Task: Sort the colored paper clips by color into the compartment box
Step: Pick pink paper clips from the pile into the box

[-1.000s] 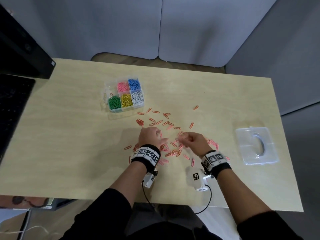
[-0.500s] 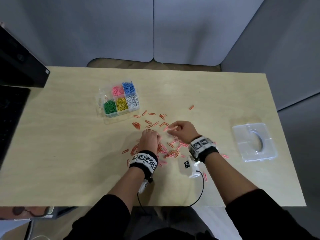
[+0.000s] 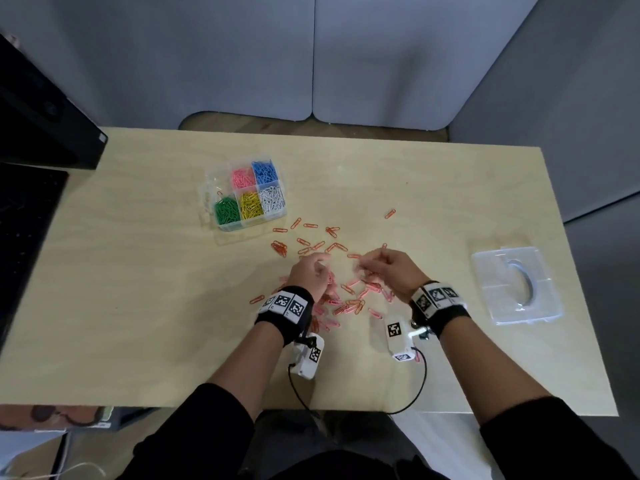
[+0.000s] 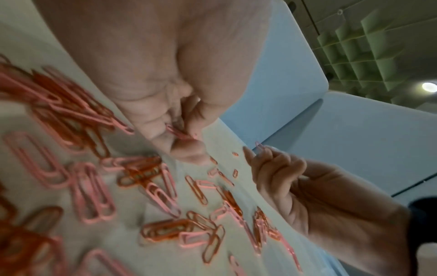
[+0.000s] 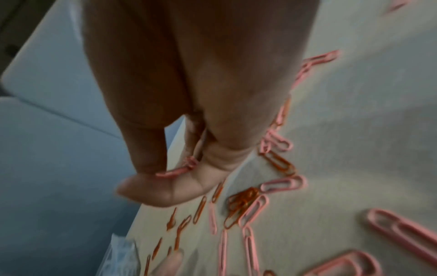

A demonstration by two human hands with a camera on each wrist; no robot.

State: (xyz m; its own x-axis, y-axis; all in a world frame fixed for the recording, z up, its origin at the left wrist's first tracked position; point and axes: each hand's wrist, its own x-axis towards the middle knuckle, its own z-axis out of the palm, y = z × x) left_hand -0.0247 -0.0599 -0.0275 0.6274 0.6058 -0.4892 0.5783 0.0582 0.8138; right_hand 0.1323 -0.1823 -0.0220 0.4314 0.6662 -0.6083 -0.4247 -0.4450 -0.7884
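Pink and orange paper clips (image 3: 349, 299) lie scattered mid-table. The clear compartment box (image 3: 247, 197) stands at the back left, with pink, blue, green, yellow and white clips in separate cells and one orange clip (image 3: 219, 194) in the sixth. My left hand (image 3: 311, 271) hovers over the pile with curled fingers pinching pink clips (image 4: 176, 131). My right hand (image 3: 384, 266), just to its right, pinches pink clips (image 5: 176, 170) between thumb and fingers.
The box's clear lid (image 3: 516, 284) lies at the table's right edge. A black monitor (image 3: 45, 123) and keyboard (image 3: 24, 230) stand on the left. A lone orange clip (image 3: 390, 214) lies further back. Grey partition panels close off the far side.
My right hand moved forward from the near pile and now sits beside the left hand, slightly lifted. The left hand stayed over the pile. The head view tilted down.
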